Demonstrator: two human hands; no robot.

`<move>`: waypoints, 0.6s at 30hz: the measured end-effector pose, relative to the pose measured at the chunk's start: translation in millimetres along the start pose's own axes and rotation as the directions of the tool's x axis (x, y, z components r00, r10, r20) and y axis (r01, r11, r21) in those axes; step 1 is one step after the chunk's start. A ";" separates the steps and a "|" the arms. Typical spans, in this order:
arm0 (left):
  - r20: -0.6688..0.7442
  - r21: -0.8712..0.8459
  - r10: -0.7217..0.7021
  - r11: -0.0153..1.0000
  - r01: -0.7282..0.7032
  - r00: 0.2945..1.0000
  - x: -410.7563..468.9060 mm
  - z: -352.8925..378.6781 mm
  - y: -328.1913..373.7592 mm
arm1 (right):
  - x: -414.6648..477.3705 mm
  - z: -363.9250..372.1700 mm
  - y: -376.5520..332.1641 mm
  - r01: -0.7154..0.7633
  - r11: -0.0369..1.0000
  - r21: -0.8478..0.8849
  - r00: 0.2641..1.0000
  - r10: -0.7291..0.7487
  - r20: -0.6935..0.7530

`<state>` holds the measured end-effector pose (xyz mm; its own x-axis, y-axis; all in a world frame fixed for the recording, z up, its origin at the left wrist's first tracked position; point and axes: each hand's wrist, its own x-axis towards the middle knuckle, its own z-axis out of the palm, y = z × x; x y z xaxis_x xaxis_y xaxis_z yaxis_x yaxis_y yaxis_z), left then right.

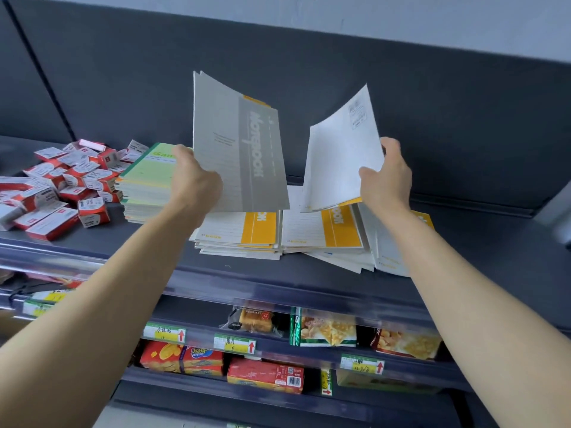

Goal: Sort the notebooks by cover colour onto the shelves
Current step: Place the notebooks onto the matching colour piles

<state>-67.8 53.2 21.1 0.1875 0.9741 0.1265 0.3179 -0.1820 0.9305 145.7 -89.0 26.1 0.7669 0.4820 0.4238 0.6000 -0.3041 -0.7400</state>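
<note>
Held up over the middle of the dark grey metal shelf (463, 242): two bundles of thin paper notebooks, apart from each other and clear of the stacks below.

Left grip (193, 177): curled round the lower left edge of the grey-covered notebook bundle (238, 149). Bundle upright, front cover facing near, with a yellow corner of another cover showing behind its top right.

Right grip (387, 177): pinching the right edge of the white-backed notebook bundle (340, 149), thumb on the near face. Bundle bowed, barcode at top right, yellow band showing at the lower edge. Number of notebooks in either bundle: probably several, not countable from this view.

Lying flat on the shelf beneath: two yellow-banded white notebook stacks (247, 230), side by side and touching. To the right, under the right forearm: more of the same, loosely fanned.

Just left of these: tall stack of green-covered notebooks (145, 180), partly hidden by the left grip.

Far left on the same shelf: loose heap of small red-and-white cardboard boxes (55, 186).

On the lower shelves, near: snack packets (327, 330) behind green-and-yellow price labels (165, 333) with red arrows.
</note>
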 end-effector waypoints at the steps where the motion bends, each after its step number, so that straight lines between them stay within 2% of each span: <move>1: 0.014 -0.010 -0.007 1.000 0.007 1.000 -2.5 1.4 -1.1 | -1.0 -2.3 0.3 -0.003 1.000 0.004 1.000 0.003 -0.002; 5: 0.087 -0.035 -0.007 0.999 0.010 0.996 -8.1 9.2 -4.2 | -13.5 -15.1 -0.8 -0.021 1.000 -0.022 0.999 0.020 -0.044; 10: 0.208 -0.050 0.086 0.996 -0.077 0.974 -10.5 10.7 8.9 | -42.8 -38.6 -6.4 -0.100 0.992 -0.074 0.981 0.085 -0.176; 18: 0.507 -0.203 0.207 0.972 -0.117 0.837 -28.3 0.0 6.0 | -136.4 -67.7 -32.7 -0.267 0.948 -0.174 0.859 0.152 -0.489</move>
<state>-71.2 24.5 23.2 0.6938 0.7095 0.1238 0.0982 -0.2635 0.9596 36.9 -200.4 27.9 0.8613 -0.0339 0.5069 0.4038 -0.5599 -0.7235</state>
